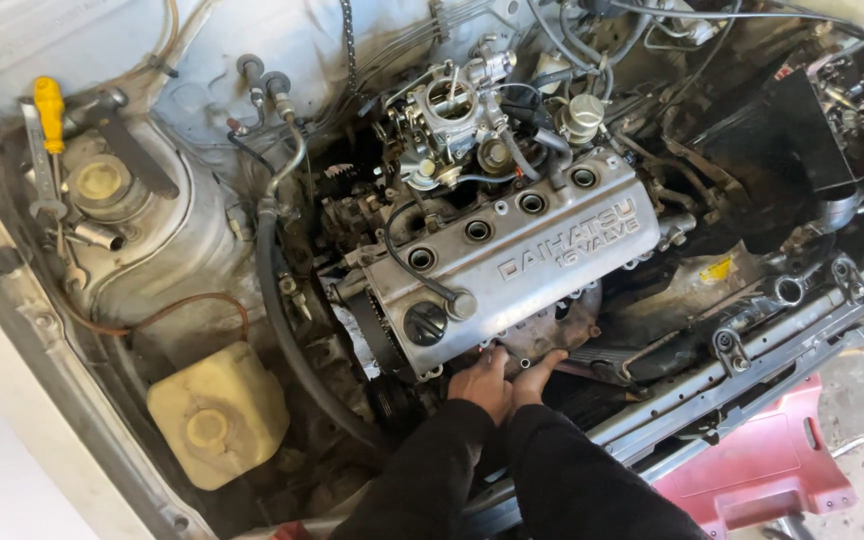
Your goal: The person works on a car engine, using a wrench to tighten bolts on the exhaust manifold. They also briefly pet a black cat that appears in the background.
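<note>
- Both hands are down at the front lower edge of the engine, pressed side by side against the rusty exhaust manifold flange (pixel 552 335) just below the grey valve cover (pixel 512 255). The left hand (pixel 482 385) looks curled, knuckles up; the right hand (pixel 537 372) has fingers stretched onto the flange. Whether either pinches a bolt or nut I cannot tell; the fingertips are hidden.
- What could go wrong, to my eye: the flange edge looks rough and corroded, so a slip could skin a knuckle. The drive belt (pixel 377 335) and pulley sit just beside the left hand, a pinch point if anything turns. Anything small let go here would likely drop into the dark gap below and be hard to find.
- The black sleeves (pixel 512 470) hang close to the metal and could snag.
- Counted: two hands; four spark plug wells (pixel 479 230) in a row on the cover; one black oil filler cap (pixel 425 322); one carburettor (pixel 449 105) above.
- Further out: one yellowed plastic reservoir (pixel 217 415), one yellow-handled screwdriver (pixel 49 112) on the strut tower, one red stand (pixel 767 465) beneath the bumper rail.
</note>
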